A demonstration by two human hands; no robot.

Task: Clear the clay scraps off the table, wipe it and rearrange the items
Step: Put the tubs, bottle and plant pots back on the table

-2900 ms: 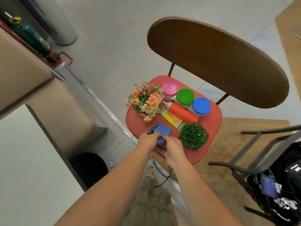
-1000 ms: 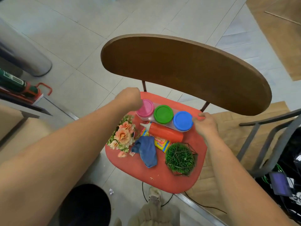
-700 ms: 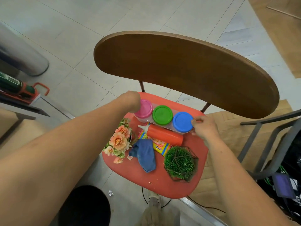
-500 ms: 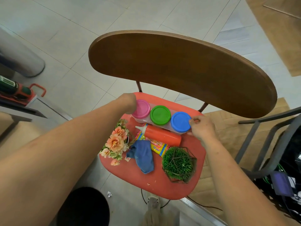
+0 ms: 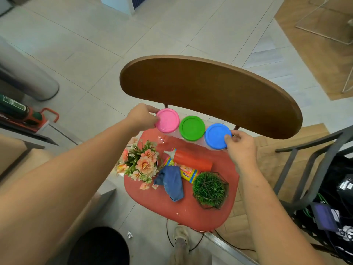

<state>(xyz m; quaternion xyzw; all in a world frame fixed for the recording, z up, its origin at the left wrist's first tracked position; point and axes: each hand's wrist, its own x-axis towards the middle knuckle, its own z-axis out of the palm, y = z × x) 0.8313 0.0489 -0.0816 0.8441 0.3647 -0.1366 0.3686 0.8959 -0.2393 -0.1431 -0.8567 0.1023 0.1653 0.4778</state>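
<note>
A wrapped pack of three clay tubs hangs lifted above the back of a red chair seat (image 5: 172, 209). Its lids are pink (image 5: 167, 120), green (image 5: 192, 128) and blue (image 5: 217, 136). My left hand (image 5: 142, 116) grips the pink end of the pack, and my right hand (image 5: 241, 148) grips the blue end. On the seat below lie a red bottle (image 5: 191, 160), a yellow wipes packet (image 5: 188, 173), a crumpled blue cloth (image 5: 171, 182), a peach flower bunch (image 5: 140, 165) and a green spiky ball (image 5: 209, 188) in a wire frame.
The chair's brown backrest (image 5: 210, 94) rises just behind the tubs. A black bin (image 5: 99, 247) stands on the floor at lower left. A grey metal chair frame (image 5: 309, 169) and a dark bag with cables (image 5: 336, 217) are at right. Small white specks dot the seat's front.
Both hands let go of the blue cloth, which now lies on the seat, and took the tub pack by its ends. The pack has come up off the seat toward me.
</note>
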